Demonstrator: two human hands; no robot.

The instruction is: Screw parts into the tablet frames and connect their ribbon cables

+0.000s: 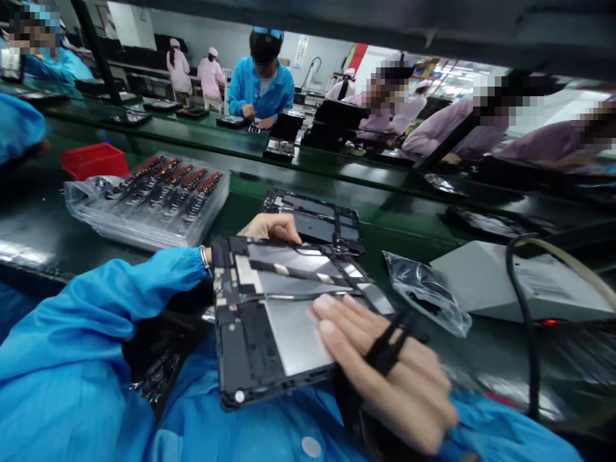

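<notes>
head view: only 1 camera, so everything below comes from it.
left hand (272,226): we grip the far top edge of the open tablet chassis (269,321), fingers curled over the rim. We read this as a steadying hold so the frame doesn't slide under pressure.
right hand (385,366): we lay it flat, palm down, fingers straight, on the silver plate at the chassis's right side. It clasps nothing, just presses; looks like seating or smoothing something onto the plate. A black strap loops around 2 of its fingers.
chassis position: it rests tilted on our lap and the bench edge, back side up, internals exposed, near edge low toward our body. The tilt likely keeps the work face square to our eyes.
second chassis (315,221): flat on the green conveyor belt (385,212), just beyond our left hand, touching or nearly touching the held one; can't tell which.
parts trays (154,199): clear stacked trays in a bag, left on the belt, within left-arm reach. A red bin (94,159) sits behind them.
plastic bag (426,292): crumpled, right of the chassis, beside a grey box (505,282) with a black cable (522,321) curving over it.
co-workers: several people in blue and pink coats across the line, their hands on their own units, well apart from ours.
</notes>
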